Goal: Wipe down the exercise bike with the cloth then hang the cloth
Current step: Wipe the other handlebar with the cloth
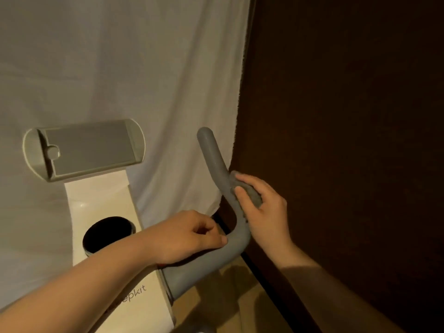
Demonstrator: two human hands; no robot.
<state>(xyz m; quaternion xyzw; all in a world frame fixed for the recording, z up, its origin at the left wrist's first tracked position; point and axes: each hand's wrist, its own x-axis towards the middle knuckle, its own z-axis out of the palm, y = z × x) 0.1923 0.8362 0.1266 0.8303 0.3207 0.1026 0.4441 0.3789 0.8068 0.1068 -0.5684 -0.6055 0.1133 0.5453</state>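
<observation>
Right hand [262, 207] grips grey cloth [252, 197] against exercise bike's grey handlebar [216, 164], mid-bend. Left hand [192, 234] curls round the lower bend, steadying. Best: wrap cloth fully round the bar, stroke upward to tip.

White sheet [115, 68] hangs beside dark wall [348, 116]

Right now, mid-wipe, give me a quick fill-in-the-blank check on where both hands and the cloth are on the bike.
1. The right hand presses a grey ____ against the handlebar.
2. The left hand steadies the handlebar at its lower ____.
3. The tablet holder on the console sits to the ____ of the handlebar.
4. Behind the bike hangs a white ____.

Missing words: cloth; bend; left; sheet
</observation>
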